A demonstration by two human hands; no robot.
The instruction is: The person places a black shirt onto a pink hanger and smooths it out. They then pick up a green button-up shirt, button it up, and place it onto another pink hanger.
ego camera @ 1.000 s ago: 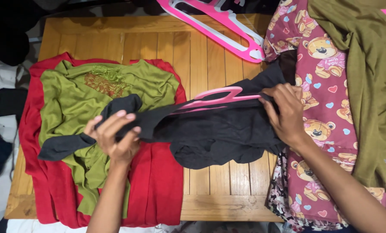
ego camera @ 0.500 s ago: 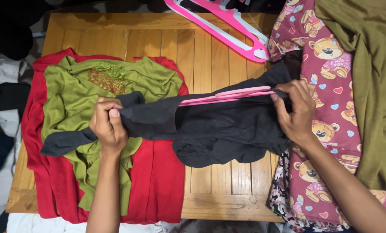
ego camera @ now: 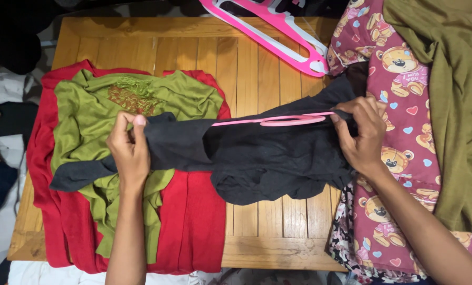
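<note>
Left hand [ego camera: 130, 150] pinches one end of black garment [ego camera: 267, 158], right hand [ego camera: 360, 137] grips other end, stretching it taut above wooden table [ego camera: 257, 58] centre; pink hanger [ego camera: 278, 120] threaded inside. Green top [ego camera: 88, 111] on red garment [ego camera: 193, 221], left.

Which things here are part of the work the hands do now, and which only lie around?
In hand:
- black garment, held by left hand and right hand
- pink hanger inside it

Lying about:
- green top on red garment
- spare pink hangers
- bear-print cloth
- olive garment
- wooden table
</note>
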